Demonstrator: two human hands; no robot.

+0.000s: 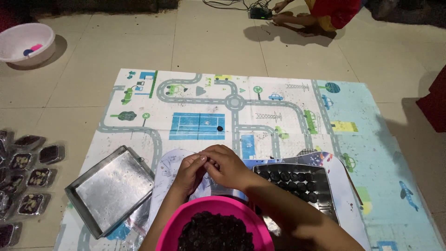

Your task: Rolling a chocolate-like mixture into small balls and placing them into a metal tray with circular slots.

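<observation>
My left hand [189,171] and my right hand [226,165] meet above a printed play mat [278,116], fingertips pinched together on a small dark lump [207,162] that is mostly hidden. Just below them a pink bowl [174,230] holds a dark crumbly mass [214,232]. To the right lies a metal tray [327,197] with rows of dark round balls [290,179]. An empty metal tray [111,188] sits tilted to the left of my left hand.
One dark ball [219,128] lies alone on the mat. Several clear packs of dark pieces [30,176] sit on the tiled floor at left. A white basin [25,42] stands far left. Another person [320,14] crouches at the top by cables.
</observation>
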